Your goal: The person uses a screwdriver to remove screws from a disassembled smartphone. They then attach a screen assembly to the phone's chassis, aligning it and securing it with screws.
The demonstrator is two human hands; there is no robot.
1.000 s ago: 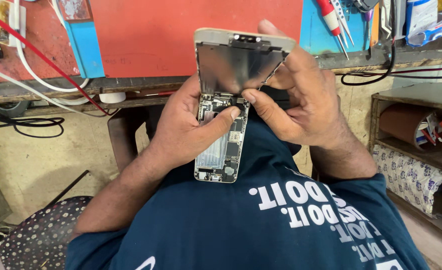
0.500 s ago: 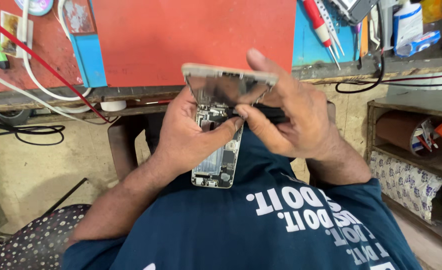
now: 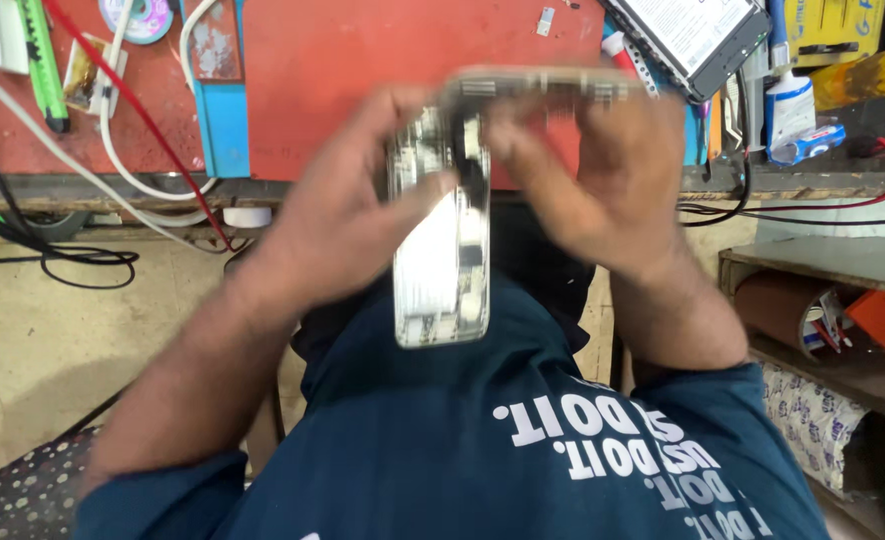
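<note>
An opened phone body (image 3: 441, 260) with its inner parts showing is held upright in front of my chest. My left hand (image 3: 348, 215) grips its left side, thumb across the upper part. The phone's screen panel (image 3: 538, 85) is folded up and back from the top edge, seen almost edge-on and blurred. My right hand (image 3: 588, 175) holds that screen panel, fingers at the top of the phone where the two halves meet. The joint between them is hidden by my fingers and by motion blur.
A red work mat (image 3: 363, 50) on a blue-edged bench (image 3: 225, 140) lies ahead, with white and red cables (image 3: 133, 130), a green tool (image 3: 43, 70), a boxed device (image 3: 688, 35), bottles (image 3: 791, 100). A wooden shelf (image 3: 843, 330) stands at right, a dotted stool (image 3: 23, 490) at lower left.
The phone and both hands have risen towards the bench edge. The screen panel has tipped further back, from facing me to nearly edge-on. The view is now blurred.
</note>
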